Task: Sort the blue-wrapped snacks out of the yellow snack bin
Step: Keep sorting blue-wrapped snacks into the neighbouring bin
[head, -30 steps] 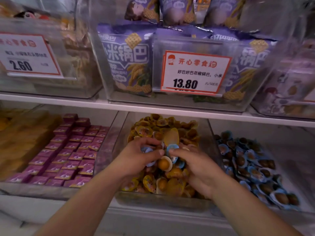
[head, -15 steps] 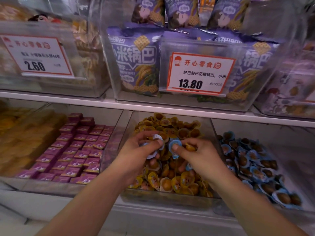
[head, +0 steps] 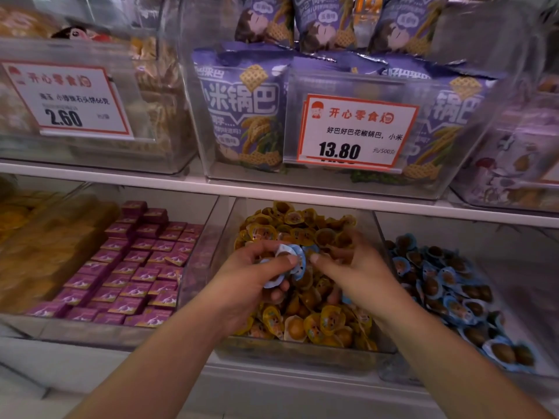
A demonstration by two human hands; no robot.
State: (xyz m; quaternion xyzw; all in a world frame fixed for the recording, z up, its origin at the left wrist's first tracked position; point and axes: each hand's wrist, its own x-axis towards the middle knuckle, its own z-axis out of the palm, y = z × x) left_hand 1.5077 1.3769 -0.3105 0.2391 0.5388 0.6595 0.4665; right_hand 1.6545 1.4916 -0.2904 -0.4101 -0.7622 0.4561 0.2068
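Left hand (head: 251, 279) curled around a small bunch of blue-wrapped snacks (head: 287, 263), thumb pressed on top, fingers closed under them; the bunch sticks out past the thumb toward the right. Right hand (head: 360, 273) just beside it, thumb tip almost touching the blue wrappers, fingers bent down into the pile; a bit of blue shows under its palm, but can't tell if it's actually gripping anything. Both hands sit over the middle of the yellow snack bin (head: 302, 355), a clear plastic tub, forearms coming in from the bottom edge.

Under and around the hands: yellow-wrapped snacks (head: 320, 322) heaped in the tub, piled higher at the back. Held blue ones are above that pile, near the tub's centre, slightly left.

Right of the tub, the next clear bin (head: 526, 297) holds loose blue-wrapped pieces (head: 447, 285) with brown centres, well apart from the left hand, near the right wrist. Left of the tub, a bin of small purple boxes (head: 133, 267) in rows; further left something yellow-orange, blurred.

White shelf edge (head: 272, 193) runs across above. Upper shelf: clear bins with purple snack bags (head: 242, 110), a price card reading 13.80 (head: 357, 131) in front, another card reading 2.60 (head: 66, 98) on the left bin
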